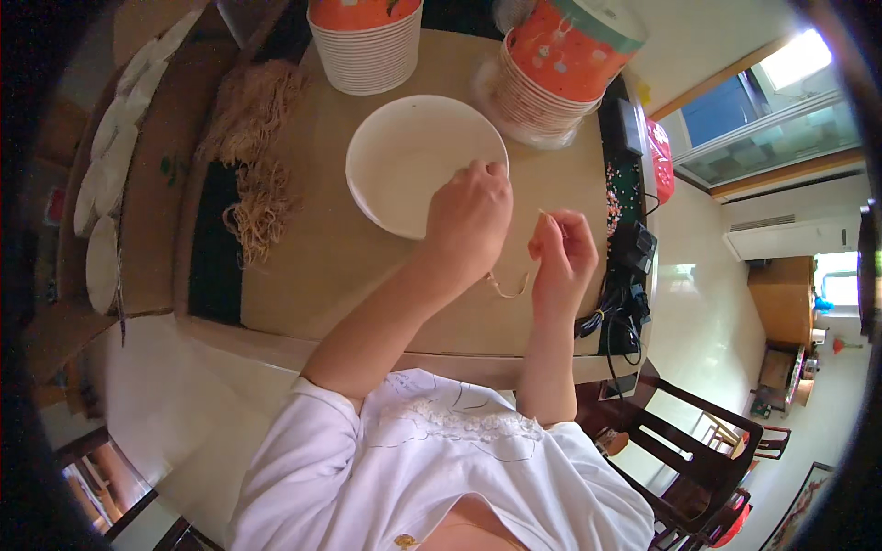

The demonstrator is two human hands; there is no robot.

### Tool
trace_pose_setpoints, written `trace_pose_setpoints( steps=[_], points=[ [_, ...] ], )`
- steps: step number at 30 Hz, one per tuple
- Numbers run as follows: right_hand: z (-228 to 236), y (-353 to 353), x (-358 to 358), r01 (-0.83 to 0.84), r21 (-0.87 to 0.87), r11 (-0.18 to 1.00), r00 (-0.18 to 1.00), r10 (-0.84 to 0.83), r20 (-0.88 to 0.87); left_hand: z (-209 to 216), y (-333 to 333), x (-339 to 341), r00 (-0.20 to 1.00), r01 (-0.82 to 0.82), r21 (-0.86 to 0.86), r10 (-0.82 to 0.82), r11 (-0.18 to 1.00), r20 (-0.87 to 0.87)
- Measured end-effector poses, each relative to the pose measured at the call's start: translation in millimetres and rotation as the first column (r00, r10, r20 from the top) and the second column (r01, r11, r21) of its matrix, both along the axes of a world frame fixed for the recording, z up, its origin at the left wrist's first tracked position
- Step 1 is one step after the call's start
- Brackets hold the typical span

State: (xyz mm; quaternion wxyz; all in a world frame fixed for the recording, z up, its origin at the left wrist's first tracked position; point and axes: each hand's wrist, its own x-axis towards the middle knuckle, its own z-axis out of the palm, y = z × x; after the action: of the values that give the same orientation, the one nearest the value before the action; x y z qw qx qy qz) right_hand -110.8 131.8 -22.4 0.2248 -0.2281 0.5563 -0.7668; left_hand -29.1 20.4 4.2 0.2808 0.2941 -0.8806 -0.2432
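Observation:
My left hand [470,213] is closed in a fist above the near right rim of a white paper tub [395,138], its fingertips hidden beneath. Below that wrist a beige string [501,292] curls out toward my other arm. To the right of the tub, my right hand [565,257] pinches thumb to forefinger, with a thin pale tip like string showing between them. The tub faces up, its inside bare. Whether the left fingers touch its rim I cannot tell.
Stacked orange-and-white tubs [367,50] and a second, plastic-wrapped stack [560,78] stand at the back. Beige string bundles [257,156] lie left, beside a cardboard box [156,184] holding white discs. Black cables [625,308] and small beads [614,202] line the right edge.

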Motion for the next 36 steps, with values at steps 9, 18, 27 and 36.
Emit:
trace_pose_setpoints(
  steps=[9,18,27,36],
  points=[
    [4,-36,15,-0.073,0.076,0.994,0.957,0.091,-0.274,37,-20,51,0.996,0.071,0.447,-0.037,0.892,-0.083],
    [22,-36,34,0.047,0.173,0.984,0.839,0.055,-0.541,38,-17,55,0.989,0.096,0.582,-0.01,0.808,-0.149],
    [8,-32,34,0.036,0.143,0.989,0.915,0.025,-0.402,33,-22,61,0.982,0.154,0.595,-0.058,0.789,-0.177],
    [0,-36,32,-0.015,0.119,0.993,0.859,0.074,-0.507,35,-42,67,0.906,0.385,0.767,-0.053,0.513,-0.42]
  ],
)
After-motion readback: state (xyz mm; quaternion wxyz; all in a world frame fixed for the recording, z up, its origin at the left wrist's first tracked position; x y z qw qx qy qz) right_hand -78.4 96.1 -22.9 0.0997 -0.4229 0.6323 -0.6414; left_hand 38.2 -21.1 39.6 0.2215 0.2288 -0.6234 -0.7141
